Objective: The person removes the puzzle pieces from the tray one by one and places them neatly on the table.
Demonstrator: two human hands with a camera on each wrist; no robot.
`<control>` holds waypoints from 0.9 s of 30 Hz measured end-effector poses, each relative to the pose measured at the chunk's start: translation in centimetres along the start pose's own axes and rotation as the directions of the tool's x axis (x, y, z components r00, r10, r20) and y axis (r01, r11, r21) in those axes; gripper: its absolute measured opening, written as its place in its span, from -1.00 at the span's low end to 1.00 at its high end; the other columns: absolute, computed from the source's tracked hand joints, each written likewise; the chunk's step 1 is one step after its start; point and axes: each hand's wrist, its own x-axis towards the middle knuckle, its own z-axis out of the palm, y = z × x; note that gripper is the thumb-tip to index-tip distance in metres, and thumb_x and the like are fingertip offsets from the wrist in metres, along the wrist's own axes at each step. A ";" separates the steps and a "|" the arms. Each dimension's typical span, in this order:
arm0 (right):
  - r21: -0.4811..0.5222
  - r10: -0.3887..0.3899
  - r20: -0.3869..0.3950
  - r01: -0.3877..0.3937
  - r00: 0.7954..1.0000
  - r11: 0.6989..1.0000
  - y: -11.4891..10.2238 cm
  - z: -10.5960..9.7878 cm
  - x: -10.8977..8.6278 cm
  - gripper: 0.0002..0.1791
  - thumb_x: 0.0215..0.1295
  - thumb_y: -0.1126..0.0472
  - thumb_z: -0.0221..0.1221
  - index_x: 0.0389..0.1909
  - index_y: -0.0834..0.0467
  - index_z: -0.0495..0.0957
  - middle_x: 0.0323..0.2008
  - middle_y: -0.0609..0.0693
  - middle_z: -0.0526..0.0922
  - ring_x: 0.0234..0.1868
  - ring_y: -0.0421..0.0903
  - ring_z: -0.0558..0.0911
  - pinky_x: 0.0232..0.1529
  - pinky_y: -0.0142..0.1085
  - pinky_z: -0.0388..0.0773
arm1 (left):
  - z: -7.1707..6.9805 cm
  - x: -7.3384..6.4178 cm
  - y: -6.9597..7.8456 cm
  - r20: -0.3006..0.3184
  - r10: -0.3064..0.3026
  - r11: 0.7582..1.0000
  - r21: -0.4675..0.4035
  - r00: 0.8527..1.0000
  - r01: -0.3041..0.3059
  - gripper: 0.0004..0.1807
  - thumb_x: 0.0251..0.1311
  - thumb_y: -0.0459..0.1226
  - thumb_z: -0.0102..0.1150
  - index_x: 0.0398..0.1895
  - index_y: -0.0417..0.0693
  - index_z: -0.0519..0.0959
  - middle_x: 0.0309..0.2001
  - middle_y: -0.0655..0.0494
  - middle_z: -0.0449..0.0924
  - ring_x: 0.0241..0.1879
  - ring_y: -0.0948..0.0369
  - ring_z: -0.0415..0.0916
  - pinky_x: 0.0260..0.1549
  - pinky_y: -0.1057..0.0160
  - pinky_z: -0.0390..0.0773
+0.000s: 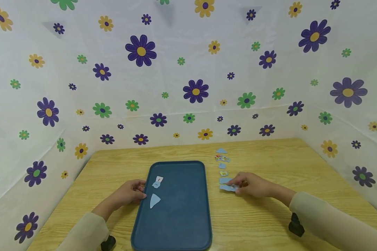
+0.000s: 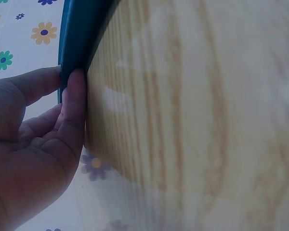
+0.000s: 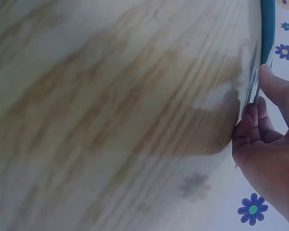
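My left hand (image 1: 132, 192) grips the left rim of a dark blue tray (image 1: 179, 223); the left wrist view shows the thumb and a finger (image 2: 76, 98) on either side of that rim. On the tray lie a light-blue triangular puzzle piece (image 1: 155, 200) and a small white-and-blue piece (image 1: 157, 182). To the right of the tray, my right hand (image 1: 252, 184) pinches the right end of a light-blue puzzle piece (image 1: 227, 188) low over the table. Just behind it is another light-blue piece (image 1: 224, 180), with the index fingertip close by.
A column of several flat pieces runs back along the wooden table (image 1: 254, 223): a yellowish one (image 1: 223, 173), a small blue one (image 1: 222, 166), a multicoloured one (image 1: 223, 158) and a blue one (image 1: 221, 151). Flower-printed white cloth (image 1: 176, 76) encloses the table's back and sides.
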 end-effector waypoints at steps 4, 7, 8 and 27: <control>0.018 0.002 0.004 -0.002 1.000 1.000 0.1 0.0 0.0 -0.69 0.28 0.32 0.22 0.05 0.16 0.64 -0.23 0.00 0.51 -0.20 -0.01 0.41 -0.19 -0.29 0.39 | 0.0 0.0 0.1 0.009 0.006 1.000 -0.002 1.000 -0.006 -0.45 0.15 -0.46 0.23 0.24 -0.36 0.39 -0.27 -0.05 0.41 -0.28 0.10 0.43 -0.32 0.17 0.57; 0.021 -0.001 0.004 0.001 1.000 1.000 0.2 0.1 -0.1 -0.70 0.29 0.31 0.23 0.04 0.16 0.64 -0.23 -0.02 0.53 -0.22 -0.05 0.42 -0.20 -0.30 0.40 | 0.0 0.0 0.1 0.015 0.009 1.000 0.000 1.000 -0.009 -0.45 0.15 -0.46 0.23 0.25 -0.37 0.38 -0.27 -0.05 0.41 -0.28 0.09 0.43 -0.32 0.17 0.57; 0.023 -0.004 0.004 0.004 1.000 1.000 0.3 0.1 -0.1 -0.70 0.29 0.31 0.22 0.04 0.16 0.64 -0.22 -0.02 0.53 -0.22 -0.06 0.42 -0.20 -0.30 0.41 | 0.0 0.1 0.1 0.013 0.008 1.000 0.001 1.000 -0.008 -0.44 0.15 -0.46 0.23 0.25 -0.37 0.38 -0.27 -0.05 0.41 -0.28 0.10 0.42 -0.32 0.17 0.57; 0.068 -0.020 -0.020 0.021 1.000 0.997 0.2 0.7 -0.2 -0.71 0.28 0.33 0.23 0.02 0.26 0.62 -0.20 0.03 0.52 -0.25 -0.08 0.40 -0.26 -0.33 0.39 | 0.2 -0.2 0.4 -0.020 -0.023 1.000 0.018 1.000 0.024 -0.45 0.14 -0.48 0.23 0.24 -0.34 0.40 -0.28 -0.04 0.43 -0.30 0.10 0.44 -0.33 0.17 0.57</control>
